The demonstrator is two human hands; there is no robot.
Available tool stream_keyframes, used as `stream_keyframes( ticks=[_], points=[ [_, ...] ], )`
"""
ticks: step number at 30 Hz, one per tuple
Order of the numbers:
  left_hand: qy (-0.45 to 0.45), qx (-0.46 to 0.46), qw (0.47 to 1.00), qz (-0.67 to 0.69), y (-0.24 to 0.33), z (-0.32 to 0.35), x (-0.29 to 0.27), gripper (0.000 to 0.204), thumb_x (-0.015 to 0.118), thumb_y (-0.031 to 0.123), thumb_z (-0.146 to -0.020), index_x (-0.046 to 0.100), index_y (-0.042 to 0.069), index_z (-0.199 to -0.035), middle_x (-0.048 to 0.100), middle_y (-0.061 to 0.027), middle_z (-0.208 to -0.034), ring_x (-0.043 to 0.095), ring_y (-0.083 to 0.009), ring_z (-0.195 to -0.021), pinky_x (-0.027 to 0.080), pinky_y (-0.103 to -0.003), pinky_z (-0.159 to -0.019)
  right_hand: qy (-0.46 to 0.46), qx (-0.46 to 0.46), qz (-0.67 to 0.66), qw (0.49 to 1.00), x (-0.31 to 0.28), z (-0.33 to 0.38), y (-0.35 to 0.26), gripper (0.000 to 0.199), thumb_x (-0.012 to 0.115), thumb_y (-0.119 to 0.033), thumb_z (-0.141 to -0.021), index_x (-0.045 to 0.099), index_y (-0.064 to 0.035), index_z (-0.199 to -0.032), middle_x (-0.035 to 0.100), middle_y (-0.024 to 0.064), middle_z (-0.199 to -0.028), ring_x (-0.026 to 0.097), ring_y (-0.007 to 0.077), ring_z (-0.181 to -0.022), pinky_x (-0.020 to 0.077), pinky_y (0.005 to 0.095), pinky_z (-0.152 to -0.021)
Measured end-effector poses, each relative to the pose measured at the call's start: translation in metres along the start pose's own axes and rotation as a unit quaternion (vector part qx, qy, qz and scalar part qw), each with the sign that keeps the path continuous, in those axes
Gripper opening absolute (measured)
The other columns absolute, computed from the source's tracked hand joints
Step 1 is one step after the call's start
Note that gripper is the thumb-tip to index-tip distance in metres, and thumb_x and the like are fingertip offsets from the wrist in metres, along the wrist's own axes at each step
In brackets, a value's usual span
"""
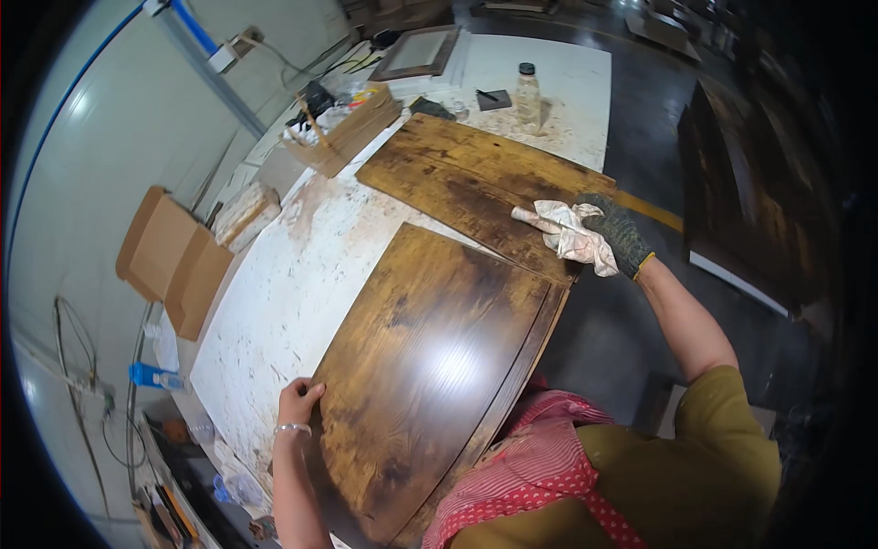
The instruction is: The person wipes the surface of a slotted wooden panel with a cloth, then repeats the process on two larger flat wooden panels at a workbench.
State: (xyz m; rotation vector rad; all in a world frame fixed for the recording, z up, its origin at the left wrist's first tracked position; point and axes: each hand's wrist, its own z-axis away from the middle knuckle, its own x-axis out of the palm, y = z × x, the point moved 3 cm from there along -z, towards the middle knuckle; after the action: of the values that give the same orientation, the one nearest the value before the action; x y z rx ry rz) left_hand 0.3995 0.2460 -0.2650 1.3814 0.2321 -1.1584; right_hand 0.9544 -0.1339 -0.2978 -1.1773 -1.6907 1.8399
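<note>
A brown wood-grain panel [430, 339] with dark blotches lies close to me, its surface catching a bright glare. At its left edge, my bare left hand [300, 403], with a bracelet at the wrist, is closed on the rim; the thumb shows and the other fingers are partly hidden. Beyond it lies a second wood-grain panel [457, 169], its near right corner by the first panel's far edge. My right hand [620, 233], in a dark speckled glove, is closed on a crumpled, stained white cloth [576, 240] over the second panel's right end.
Both panels rest on a paint-marked white table [274, 302]. Farther back stand a dark-capped bottle [528, 99], a small dark block [494, 99] and a framed panel [416, 53]. Cardboard boxes [174, 261] line the left side. Dark boards [741, 201] stand off to the right.
</note>
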Motion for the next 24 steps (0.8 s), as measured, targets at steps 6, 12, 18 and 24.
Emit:
stream_keyframes(
  ticks=[6,12,18,24],
  points=[
    [0.127,0.137,0.979,-0.081,0.1,0.052,-0.094,0.023,0.074,0.014,-0.08,0.063,-0.001,-0.093,0.06,-0.0034,-0.072,0.051,-0.0133,-0.067,0.044,-0.031,-0.064,-0.001,-0.077,0.14,0.987,0.009,-0.016,-0.035,0.04,0.067,-0.018,-0.085,0.063,-0.003,-0.122,0.064,0.0156,-0.125,0.06,0.0289,-0.117,0.046,0.0343,-0.102],
    [0.165,0.102,0.951,-0.242,0.21,0.194,-0.115,0.028,0.072,0.006,-0.075,0.06,0.002,-0.1,0.062,-0.015,-0.088,0.058,-0.0271,-0.079,0.048,-0.035,-0.074,-0.064,-0.107,-0.097,0.987,0.055,-0.056,-0.066,0.042,0.066,-0.022,-0.092,0.06,-0.0003,-0.127,0.065,0.0119,-0.124,0.06,0.02,-0.114,0.0451,0.0316,-0.101],
    [0.016,0.192,0.924,-0.331,0.251,0.289,-0.042,0.031,0.066,0.0,-0.072,0.064,0.004,-0.103,0.068,-0.014,-0.102,0.061,-0.0294,-0.078,0.05,-0.038,-0.07,-0.27,-0.054,-0.307,0.911,0.097,-0.052,-0.107,0.027,0.061,-0.019,-0.094,0.063,-0.0026,-0.116,0.065,0.0113,-0.118,0.061,0.0208,-0.109,0.0491,0.0346,-0.094],
    [-0.018,0.234,0.939,-0.251,0.198,0.308,0.065,0.049,0.065,0.003,-0.076,0.059,0.006,-0.125,0.058,-0.0199,-0.131,0.056,-0.0382,-0.115,0.045,-0.045,-0.098,-0.29,-0.169,-0.034,0.941,0.147,-0.053,-0.079,0.03,0.06,-0.016,-0.093,0.066,-0.0066,-0.121,0.06,0.0149,-0.128,0.058,0.0303,-0.118,0.0457,0.036,-0.102]
  ],
)
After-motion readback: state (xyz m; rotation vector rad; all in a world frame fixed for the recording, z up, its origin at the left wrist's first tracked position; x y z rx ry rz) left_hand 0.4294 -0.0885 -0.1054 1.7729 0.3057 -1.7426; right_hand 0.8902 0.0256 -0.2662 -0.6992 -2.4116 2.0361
